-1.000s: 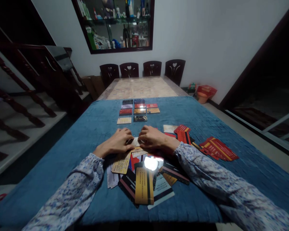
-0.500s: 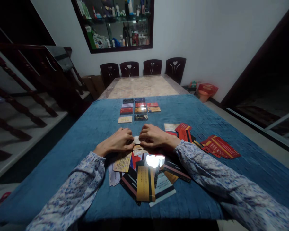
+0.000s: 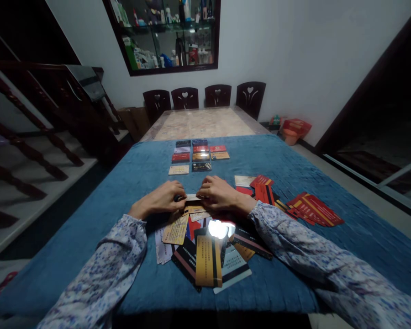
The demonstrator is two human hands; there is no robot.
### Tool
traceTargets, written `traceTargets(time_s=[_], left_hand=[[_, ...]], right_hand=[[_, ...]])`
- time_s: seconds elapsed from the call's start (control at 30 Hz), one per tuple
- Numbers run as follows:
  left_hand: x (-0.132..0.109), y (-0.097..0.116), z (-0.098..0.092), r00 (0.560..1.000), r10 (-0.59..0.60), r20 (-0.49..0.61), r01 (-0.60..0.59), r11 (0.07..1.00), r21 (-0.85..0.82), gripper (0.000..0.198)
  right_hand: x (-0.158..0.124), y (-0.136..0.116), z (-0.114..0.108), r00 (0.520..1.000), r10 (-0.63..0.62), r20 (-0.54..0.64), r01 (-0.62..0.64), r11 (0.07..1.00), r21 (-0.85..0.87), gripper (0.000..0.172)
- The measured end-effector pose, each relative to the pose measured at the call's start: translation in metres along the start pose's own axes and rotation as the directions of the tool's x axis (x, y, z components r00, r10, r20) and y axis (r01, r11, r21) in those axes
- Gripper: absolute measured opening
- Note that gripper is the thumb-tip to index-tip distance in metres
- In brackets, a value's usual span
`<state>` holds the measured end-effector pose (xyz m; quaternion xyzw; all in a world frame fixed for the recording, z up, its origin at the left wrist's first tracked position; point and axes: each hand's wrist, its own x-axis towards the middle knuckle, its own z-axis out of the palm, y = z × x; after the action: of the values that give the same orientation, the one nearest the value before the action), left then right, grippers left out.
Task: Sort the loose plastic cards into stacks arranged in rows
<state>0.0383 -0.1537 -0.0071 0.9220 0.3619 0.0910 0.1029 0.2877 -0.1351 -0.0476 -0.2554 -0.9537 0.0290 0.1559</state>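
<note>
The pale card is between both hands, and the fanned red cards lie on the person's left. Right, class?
Not left: the head view shows the fanned red cards on the person's right. The pale card is between the left hand and the right hand.

I'm facing chairs [image 3: 210,98] and a wall [image 3: 277,45] at twelve o'clock; a cabinet [image 3: 173,69] is glinting at eleven, a railing [image 3: 29,67] is running at ten, a doorway [image 3: 383,123] is gaping at two.
</note>
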Motion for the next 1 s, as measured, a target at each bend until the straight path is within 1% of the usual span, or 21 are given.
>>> traceTargets(time_s=[0.1,0.17,0.3,0.47,0.63,0.83,0.9,1.0], left_hand=[[0.001,-0.004,0.000,1.000,0.006,0.011,-0.005,0.997,-0.071,0.024],[0.002,-0.008,0.001,1.000,0.007,0.000,-0.007,0.995,-0.095,0.028],[0.004,-0.013,0.004,0.999,-0.021,-0.039,0.016,0.994,-0.111,0.033],[0.006,-0.013,0.008,0.994,-0.044,-0.096,0.033,0.993,-0.110,0.030],[0.006,-0.018,0.013,0.995,-0.026,-0.094,0.023,0.999,-0.042,0.024],[0.005,-0.017,0.016,0.993,0.002,-0.122,0.000,1.000,0.021,0.023],[0.005,-0.016,0.016,0.990,0.011,-0.139,-0.007,1.000,0.028,0.023],[0.005,-0.015,0.016,0.981,0.016,-0.193,-0.013,1.000,0.018,0.021]], right_hand=[[0.002,0.004,0.006,0.998,0.047,-0.032,-0.047,0.999,-0.008,0.023],[0.003,0.006,0.009,0.995,0.083,-0.050,-0.084,0.996,-0.011,0.024],[0.003,0.007,0.010,0.983,0.165,-0.078,-0.166,0.986,-0.004,0.020],[0.002,0.007,0.007,0.972,0.227,-0.057,-0.226,0.974,0.031,0.015],[0.002,0.005,0.006,0.957,0.287,-0.032,-0.285,0.957,0.055,0.017],[0.001,0.001,0.003,0.954,0.298,-0.031,-0.295,0.953,0.072,0.017],[0.001,0.002,0.005,0.954,0.294,-0.054,-0.289,0.954,0.084,0.015],[0.000,0.004,0.008,0.947,0.300,-0.115,-0.287,0.951,0.117,0.013]])
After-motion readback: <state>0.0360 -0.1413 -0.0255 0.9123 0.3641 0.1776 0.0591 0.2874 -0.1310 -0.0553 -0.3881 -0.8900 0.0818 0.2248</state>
